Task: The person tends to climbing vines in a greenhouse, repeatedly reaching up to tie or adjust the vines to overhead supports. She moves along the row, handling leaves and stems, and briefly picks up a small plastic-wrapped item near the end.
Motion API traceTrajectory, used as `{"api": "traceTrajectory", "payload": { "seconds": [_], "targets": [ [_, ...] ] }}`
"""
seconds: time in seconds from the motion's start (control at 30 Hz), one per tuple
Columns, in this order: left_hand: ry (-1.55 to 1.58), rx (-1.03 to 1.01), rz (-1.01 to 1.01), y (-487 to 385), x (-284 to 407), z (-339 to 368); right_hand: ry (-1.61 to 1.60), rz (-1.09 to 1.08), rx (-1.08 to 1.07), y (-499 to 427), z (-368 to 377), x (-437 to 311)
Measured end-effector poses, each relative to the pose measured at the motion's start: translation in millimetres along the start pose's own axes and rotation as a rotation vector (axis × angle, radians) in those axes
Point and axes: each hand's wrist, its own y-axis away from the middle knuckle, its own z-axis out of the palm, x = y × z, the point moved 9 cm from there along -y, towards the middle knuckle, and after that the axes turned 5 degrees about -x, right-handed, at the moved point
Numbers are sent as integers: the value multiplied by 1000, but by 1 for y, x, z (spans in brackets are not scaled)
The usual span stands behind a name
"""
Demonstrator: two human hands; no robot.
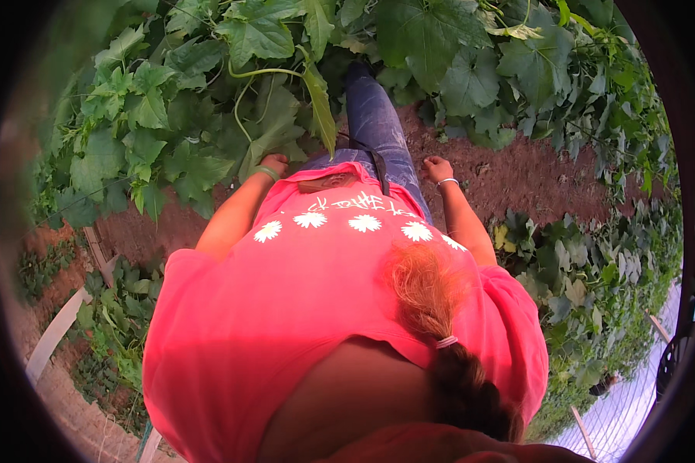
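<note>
My left hand, with a green band on its wrist, hangs by my hip with fingers curled. It is close against a large lobed vine leaf; whether it touches the leaf or holds anything is hidden. On the other side, my right hand hangs over bare soil, a pale bracelet at its wrist. Its fingers bend inward and no object shows in them. Between the hands are my blue jeans, a dark strap and a brown flat item at the hem of my pink shirt.
Dense climbing vines rise before me, with a curling tendril and a drooping leaf near my left hand. Brown soil runs between the rows. More foliage stands at right, netting beyond. A pale strip lies at left.
</note>
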Motion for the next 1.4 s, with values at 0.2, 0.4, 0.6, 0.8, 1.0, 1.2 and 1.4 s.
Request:
{"api": "traceTrajectory", "payload": {
  "seconds": [0.2, 0.4, 0.6, 0.8, 1.0, 1.2, 1.4],
  "targets": [
    [-220, -116, 52, 8, -19, 17, -88, 96, 33, 45, 3, 46],
    [-36, -107, -30, 10, 17, 49, 52, 119, 44, 81, -19, 39],
    [-198, -74, 178, 21, 41, 75, -152, 117, -29, 44, -39, 56],
    [-429, -172, 138, 53, 32, 89, -167, 22, -143, 16, -50, 24],
    [-242, -216, -289, 102, -6, 106, -149, -52, -187, 19, -54, 11],
    [-630, -199, -136, 101, -8, 144, 155, 17, -196, 10, -113, 60],
    [-404, 5, -254, 107, -2, 138, 112, 5, -89, -20, -167, 39]
  ]
}}
